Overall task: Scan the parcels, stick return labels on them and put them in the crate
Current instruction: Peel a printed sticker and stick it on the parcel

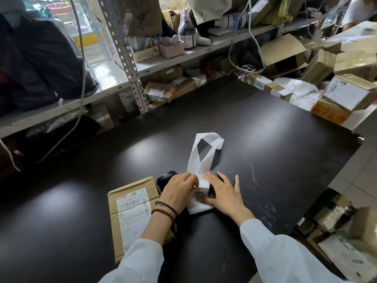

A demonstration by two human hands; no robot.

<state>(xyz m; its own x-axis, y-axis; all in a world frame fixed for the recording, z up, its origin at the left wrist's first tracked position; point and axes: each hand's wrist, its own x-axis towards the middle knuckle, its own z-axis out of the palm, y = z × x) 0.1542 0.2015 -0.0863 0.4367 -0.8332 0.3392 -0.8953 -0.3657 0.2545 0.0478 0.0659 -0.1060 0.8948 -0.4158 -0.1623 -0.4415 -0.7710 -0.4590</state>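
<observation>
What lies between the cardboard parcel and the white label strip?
A black rounded device, partly covered by the left hand, sits between them in the head view.

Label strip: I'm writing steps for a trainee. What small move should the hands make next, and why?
Probably peel a label free with the left hand and carry it to the cardboard parcel. The left hand's fingers pinch the white label strip at its near end, the right hand lies flat beside them, and the parcel sits just left of the hands.
</observation>
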